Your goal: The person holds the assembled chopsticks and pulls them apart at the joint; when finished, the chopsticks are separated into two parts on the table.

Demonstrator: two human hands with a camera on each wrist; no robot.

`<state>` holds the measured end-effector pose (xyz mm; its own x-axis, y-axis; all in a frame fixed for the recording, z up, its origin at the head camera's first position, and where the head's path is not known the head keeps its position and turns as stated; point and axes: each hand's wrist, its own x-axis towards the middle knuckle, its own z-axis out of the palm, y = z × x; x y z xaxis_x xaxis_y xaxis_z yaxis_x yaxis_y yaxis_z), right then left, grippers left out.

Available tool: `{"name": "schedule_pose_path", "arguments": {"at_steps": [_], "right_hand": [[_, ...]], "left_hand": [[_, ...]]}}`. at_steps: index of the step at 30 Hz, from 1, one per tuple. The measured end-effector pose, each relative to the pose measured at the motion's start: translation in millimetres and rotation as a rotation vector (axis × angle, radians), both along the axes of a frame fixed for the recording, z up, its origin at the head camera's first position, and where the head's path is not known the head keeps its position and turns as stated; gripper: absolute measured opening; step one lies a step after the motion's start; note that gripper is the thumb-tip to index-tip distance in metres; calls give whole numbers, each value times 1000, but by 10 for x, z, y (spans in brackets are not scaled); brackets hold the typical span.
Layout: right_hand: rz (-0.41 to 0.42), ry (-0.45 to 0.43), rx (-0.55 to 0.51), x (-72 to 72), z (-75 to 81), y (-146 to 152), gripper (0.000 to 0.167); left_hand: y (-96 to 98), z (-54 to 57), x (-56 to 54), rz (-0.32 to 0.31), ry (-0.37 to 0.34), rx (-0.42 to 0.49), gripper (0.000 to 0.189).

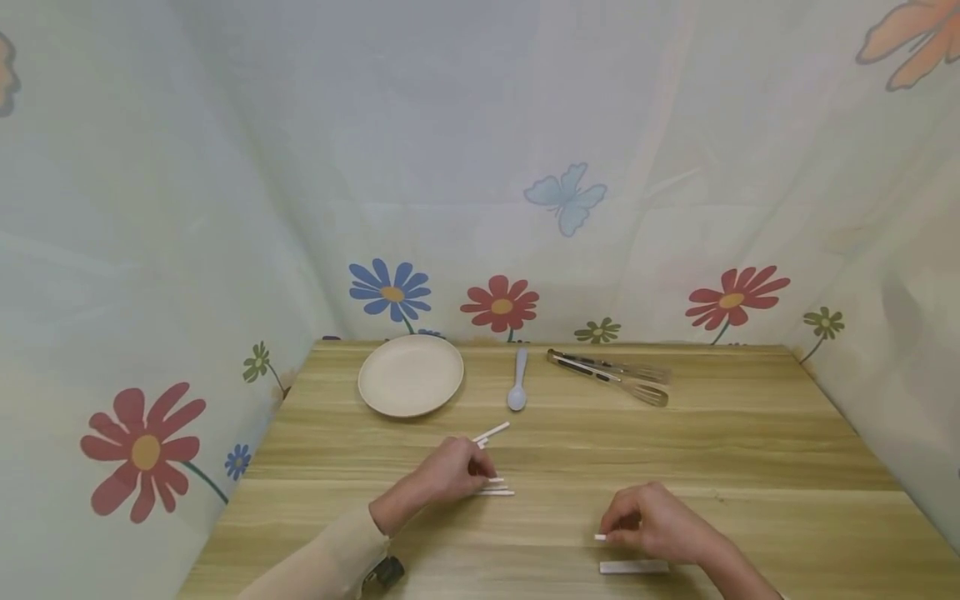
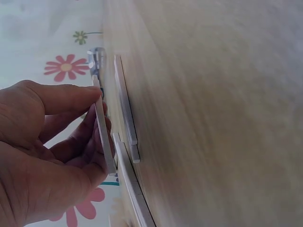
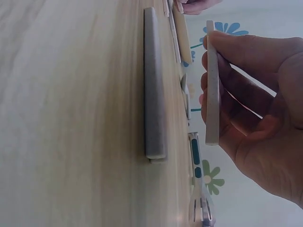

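Left hand (image 1: 453, 468): pinching stick (image 2: 105, 135) near laid sticks (image 1: 492, 432) | right hand (image 1: 651, 522): pinching second stick (image 3: 212, 94) | bar (image 1: 633, 567): just near-side of right hand, the nearer, long axis left-right

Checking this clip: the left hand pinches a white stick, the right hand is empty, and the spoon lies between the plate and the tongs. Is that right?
Not quite: the right hand isn't empty; it pinches a white stick, as the right wrist view shows. The left hand pinches a second white stick, and the spoon lies between the plate and the tongs.
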<state>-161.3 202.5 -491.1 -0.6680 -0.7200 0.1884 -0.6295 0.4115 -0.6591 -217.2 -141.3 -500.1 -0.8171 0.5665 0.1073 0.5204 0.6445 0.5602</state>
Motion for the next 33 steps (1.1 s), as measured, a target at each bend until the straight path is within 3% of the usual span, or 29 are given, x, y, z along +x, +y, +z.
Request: {"name": "schedule_pose_path", "arguments": {"at_steps": [7, 18, 33], "right_hand": [[-19, -81, 33, 30, -12, 16, 7], [-32, -102, 46, 64, -45, 6, 11], [-5, 17, 44, 86, -84, 3, 12]], "left_hand": [[5, -5, 20, -3, -12, -13, 8], [9, -18, 33, 5, 6, -33, 7], [30, -42, 18, 24, -28, -78, 7]]}}
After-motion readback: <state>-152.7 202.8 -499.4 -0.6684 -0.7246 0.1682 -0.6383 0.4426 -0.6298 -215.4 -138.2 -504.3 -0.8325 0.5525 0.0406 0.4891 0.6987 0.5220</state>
